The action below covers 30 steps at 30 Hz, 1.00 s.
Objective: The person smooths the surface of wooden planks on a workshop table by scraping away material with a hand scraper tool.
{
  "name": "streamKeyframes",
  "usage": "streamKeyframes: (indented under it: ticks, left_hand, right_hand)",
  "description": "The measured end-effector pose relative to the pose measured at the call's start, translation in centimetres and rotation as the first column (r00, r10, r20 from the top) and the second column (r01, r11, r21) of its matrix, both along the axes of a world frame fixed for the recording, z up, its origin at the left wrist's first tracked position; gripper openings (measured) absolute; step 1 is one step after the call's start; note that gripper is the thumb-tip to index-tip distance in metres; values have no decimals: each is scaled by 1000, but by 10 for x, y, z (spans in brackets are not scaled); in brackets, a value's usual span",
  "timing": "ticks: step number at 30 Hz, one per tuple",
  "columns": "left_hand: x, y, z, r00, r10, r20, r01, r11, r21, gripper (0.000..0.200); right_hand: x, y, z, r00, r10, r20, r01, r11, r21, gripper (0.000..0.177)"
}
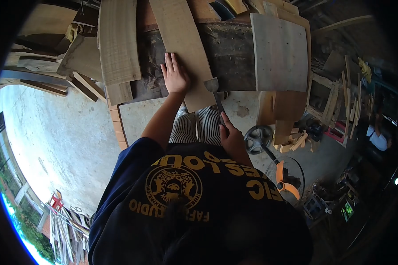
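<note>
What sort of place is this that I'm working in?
Probably a woodworking shop. Your left hand rests on a long board over a dark, worn bench, more boards lie to either side, and wood scraps are piled nearby.

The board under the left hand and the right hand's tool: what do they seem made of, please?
The board seems bare wood, matte and tan. The tool head is probably dull metal, being flat and grey; its dark handle leaves the material unclear.

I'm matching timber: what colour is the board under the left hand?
Light brown; the board shows best in the head view.
</note>
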<state>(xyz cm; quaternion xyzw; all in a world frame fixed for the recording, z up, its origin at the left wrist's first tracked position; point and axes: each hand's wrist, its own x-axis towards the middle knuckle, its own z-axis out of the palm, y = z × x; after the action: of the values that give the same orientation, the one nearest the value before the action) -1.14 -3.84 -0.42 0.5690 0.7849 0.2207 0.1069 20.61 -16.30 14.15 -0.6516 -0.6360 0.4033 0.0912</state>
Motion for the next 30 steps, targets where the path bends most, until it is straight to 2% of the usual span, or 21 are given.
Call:
streamKeyframes:
  ticks: [1, 3, 6, 9, 13, 17, 19, 23, 26, 28, 30]
  left_hand:
    - [0, -1, -1, 1000, -14, 25, 13, 1000, 13, 62]
    - [0, -1, -4, 999, -19, 29, 18, 1000, 15, 62]
    - [0, -1, -5, 998, -36, 50, 35, 999, 23, 65]
    - [-2, -3, -2, 998, -57, 22, 56, 998, 18, 66]
    - [-4, -24, -4, 989, -136, -58, 135, 990, -28, 70]
    - [-2, -25, -4, 990, -122, -76, 117, 991, -68, 70]
    - [0, -20, 0, 995, -78, -56, 73, 994, -81, 70]
    - [2, -5, 0, 999, 5, -43, -8, 997, -71, 69]
    - [2, -5, 2, 999, 8, -39, -11, 997, -80, 70]
    - [0, -6, 0, 999, 1, -38, -3, 998, -63, 69]
    - [-1, -6, -2, 1000, -9, -30, 8, 999, -50, 69]
  right_hand:
    - [0, 2, 3, 1000, -3, 6, 3, 1000, -4, 44]
    - [1, 12, 12, 999, 11, 40, -6, 990, -139, 44]
    - [7, 20, 17, 999, 26, 38, -17, 978, -206, 46]
    - [22, 2, -7, 994, 84, 64, -75, 989, -129, 48]
    - [31, -18, 5, 991, 125, 58, -116, 983, -140, 50]
    - [37, -30, 4, 994, 111, 3, -106, 953, -283, 51]
    - [34, -28, -4, 992, 122, 24, -115, 973, -202, 51]
    - [20, -9, -16, 992, 105, 69, -92, 981, -171, 51]
    - [14, 2, -18, 996, 85, 17, -83, 993, -80, 50]
    - [20, -6, -3, 987, 133, 95, -114, 977, -178, 49]
    - [41, -29, -4, 986, 145, 88, -122, 967, -222, 49]
